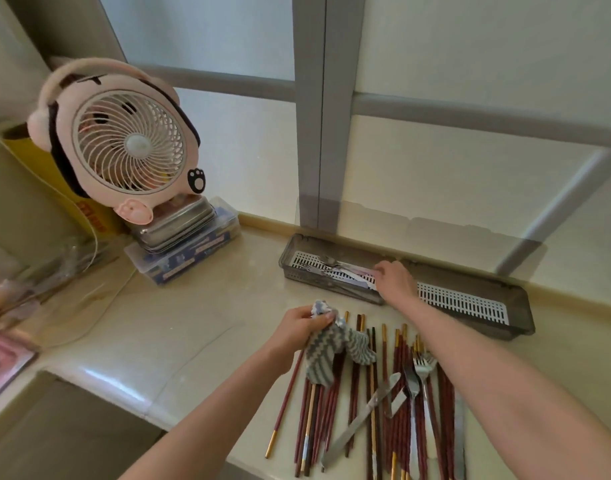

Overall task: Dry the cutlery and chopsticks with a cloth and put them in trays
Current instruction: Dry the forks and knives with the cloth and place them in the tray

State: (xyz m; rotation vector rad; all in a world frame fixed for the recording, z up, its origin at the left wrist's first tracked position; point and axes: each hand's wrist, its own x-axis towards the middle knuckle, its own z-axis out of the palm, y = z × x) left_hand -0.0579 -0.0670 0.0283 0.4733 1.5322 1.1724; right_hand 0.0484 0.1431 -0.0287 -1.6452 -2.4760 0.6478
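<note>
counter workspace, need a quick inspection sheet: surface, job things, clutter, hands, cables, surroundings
surface: pale glossy counter
job's things: chopsticks, a knife and a fork lie heaped at the front edge; left tray holds cutlery; right tray shows only its white slotted insert
clutter: pink fan stands on a metal tin, which is stacked on a plastic box
grippers: left hand grips the striped cloth; right hand reaches into the left tray, and any hold is hidden
cables: pale cord runs beside the fan
surroundings: frosted window with a grey frame behind the trays
</note>
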